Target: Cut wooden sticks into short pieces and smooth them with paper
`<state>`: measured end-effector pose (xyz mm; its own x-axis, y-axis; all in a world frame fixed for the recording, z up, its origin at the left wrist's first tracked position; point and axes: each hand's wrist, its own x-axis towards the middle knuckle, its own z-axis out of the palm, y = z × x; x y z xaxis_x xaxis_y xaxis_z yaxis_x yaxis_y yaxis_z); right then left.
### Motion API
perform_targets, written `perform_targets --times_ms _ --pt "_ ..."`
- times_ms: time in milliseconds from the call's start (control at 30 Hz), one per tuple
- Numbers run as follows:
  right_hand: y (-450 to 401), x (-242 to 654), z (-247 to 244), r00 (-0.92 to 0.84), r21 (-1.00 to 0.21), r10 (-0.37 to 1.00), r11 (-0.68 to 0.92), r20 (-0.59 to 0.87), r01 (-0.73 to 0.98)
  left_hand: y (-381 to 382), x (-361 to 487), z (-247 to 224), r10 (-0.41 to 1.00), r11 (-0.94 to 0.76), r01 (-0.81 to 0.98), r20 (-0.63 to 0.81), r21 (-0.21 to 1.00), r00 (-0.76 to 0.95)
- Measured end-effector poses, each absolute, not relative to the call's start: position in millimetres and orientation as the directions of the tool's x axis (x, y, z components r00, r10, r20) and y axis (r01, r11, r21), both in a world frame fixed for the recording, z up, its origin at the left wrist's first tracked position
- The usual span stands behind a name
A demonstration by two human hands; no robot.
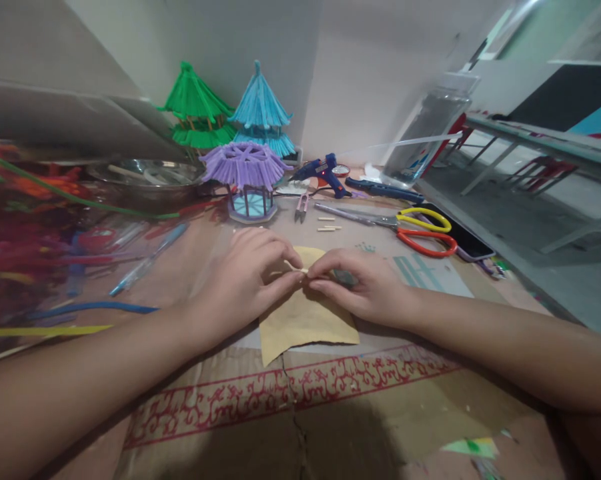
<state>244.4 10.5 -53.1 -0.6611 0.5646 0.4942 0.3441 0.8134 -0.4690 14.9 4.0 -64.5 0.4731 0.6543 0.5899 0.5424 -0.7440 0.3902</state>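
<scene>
My left hand and my right hand meet fingertip to fingertip. Both are closed in a pinch on a small pale wooden stick, mostly hidden by the fingers. Beneath them lies a yellowish sheet that looks like sandpaper. Several short cut sticks rest just beyond the hands. Behind the left hand stands a small pavilion model with a purple pipe-cleaner roof.
Scissors with yellow and red handles, a phone, thread snips and a blue glue gun lie beyond. Green and blue roofed models stand behind. A metal bowl and blurred pipe cleaners fill the left.
</scene>
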Motion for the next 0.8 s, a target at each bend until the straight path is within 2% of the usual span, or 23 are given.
perform_targets --times_ms 167,500,800 --pt "10.0 245.2 -51.9 -0.669 -0.485 0.565 0.809 0.483 0.333 4.6 14.7 -66.3 0.67 -0.732 0.541 0.581 0.413 0.463" --pt "14.5 244.9 -56.1 -0.63 -0.388 0.56 0.828 0.538 0.404 6.5 13.2 -63.0 0.697 -0.716 0.47 0.51 0.516 0.504" --pt "14.8 244.0 -56.2 -0.627 -0.379 0.564 0.825 0.537 0.418 8.3 14.1 -62.5 0.729 -0.681 0.454 0.466 0.575 0.502"
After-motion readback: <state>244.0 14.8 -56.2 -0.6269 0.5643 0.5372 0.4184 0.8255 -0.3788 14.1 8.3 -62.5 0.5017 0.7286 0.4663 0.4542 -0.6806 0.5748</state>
